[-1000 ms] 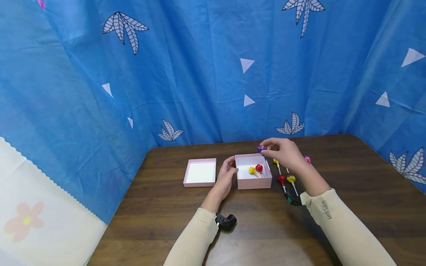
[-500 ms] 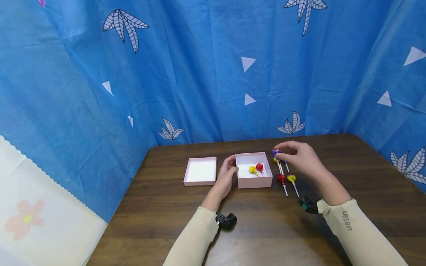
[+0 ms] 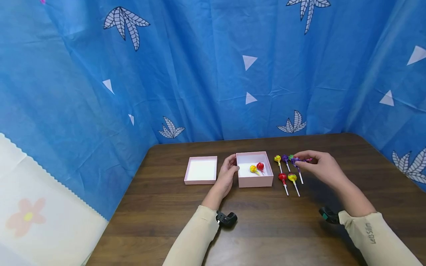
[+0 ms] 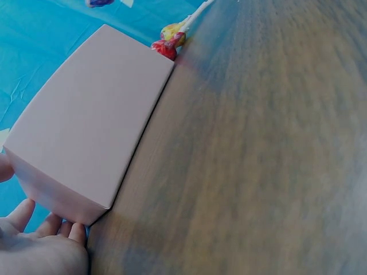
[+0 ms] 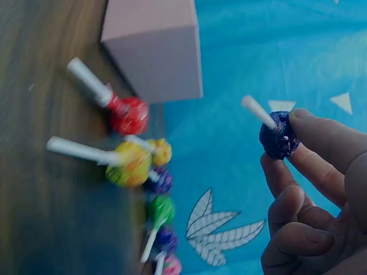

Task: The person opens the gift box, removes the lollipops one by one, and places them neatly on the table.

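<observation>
A small pink box (image 3: 255, 181) stands on the table with a yellow lollipop (image 3: 254, 169) and a red lollipop (image 3: 260, 166) inside it. At its left wall is my left hand (image 3: 227, 173), fingertips against the outside and thumb up near the rim. Between thumb and fingertips my right hand (image 3: 319, 164) pinches a purple lollipop (image 5: 279, 136), its white stick pointing away from the palm. The hand is right of the box, over loose lollipops: green (image 5: 161, 209), purple (image 3: 285, 158) and pink (image 5: 171, 264) ones, with a red one (image 3: 282, 177) and yellow ones (image 3: 292, 177) nearer the box.
A shallow pink-edged lid (image 3: 200, 170), white inside, lies left of the box. The dark wooden table (image 3: 259, 225) ends at the back against a blue curtain (image 3: 199, 74). A pale floral cloth (image 3: 50, 207) hangs at the left.
My right hand has moved right, from above the box to over the loose lollipops, still pinching the purple lollipop. The left hand and box have stayed in place.
</observation>
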Demonstrator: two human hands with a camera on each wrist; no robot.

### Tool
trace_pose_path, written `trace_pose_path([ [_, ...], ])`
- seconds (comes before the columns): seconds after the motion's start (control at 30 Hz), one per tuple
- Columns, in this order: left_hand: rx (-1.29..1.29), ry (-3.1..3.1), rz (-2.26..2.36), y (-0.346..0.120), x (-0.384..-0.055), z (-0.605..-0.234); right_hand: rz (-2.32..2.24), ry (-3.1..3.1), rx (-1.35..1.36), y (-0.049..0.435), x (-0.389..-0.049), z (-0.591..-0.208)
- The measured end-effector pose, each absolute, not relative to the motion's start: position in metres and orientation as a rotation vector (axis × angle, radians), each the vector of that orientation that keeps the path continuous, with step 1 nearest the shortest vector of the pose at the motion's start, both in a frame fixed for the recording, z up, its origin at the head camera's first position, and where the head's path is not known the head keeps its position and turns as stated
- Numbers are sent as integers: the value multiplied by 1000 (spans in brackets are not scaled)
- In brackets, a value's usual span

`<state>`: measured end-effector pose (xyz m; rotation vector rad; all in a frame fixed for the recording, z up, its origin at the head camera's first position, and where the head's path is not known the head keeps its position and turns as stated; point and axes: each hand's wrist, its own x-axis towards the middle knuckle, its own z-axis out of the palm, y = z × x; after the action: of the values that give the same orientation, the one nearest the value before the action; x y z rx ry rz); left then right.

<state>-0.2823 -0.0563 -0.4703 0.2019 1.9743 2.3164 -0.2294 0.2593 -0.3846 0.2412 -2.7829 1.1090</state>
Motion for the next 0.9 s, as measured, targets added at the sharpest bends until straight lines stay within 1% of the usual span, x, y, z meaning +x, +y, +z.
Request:
trace_pose_path([
  [0.2, 203, 1968, 2329, -56, -283, -470, 1086, -2823, 229, 277, -232, -398],
  [0.5, 213, 1971, 2323, -56, -284, -470, 1001, -2919, 186, 290, -243, -419],
  [0.9, 210, 1976, 2304, -57, -284, -474, 881, -3004, 217, 293, -249, -438],
])
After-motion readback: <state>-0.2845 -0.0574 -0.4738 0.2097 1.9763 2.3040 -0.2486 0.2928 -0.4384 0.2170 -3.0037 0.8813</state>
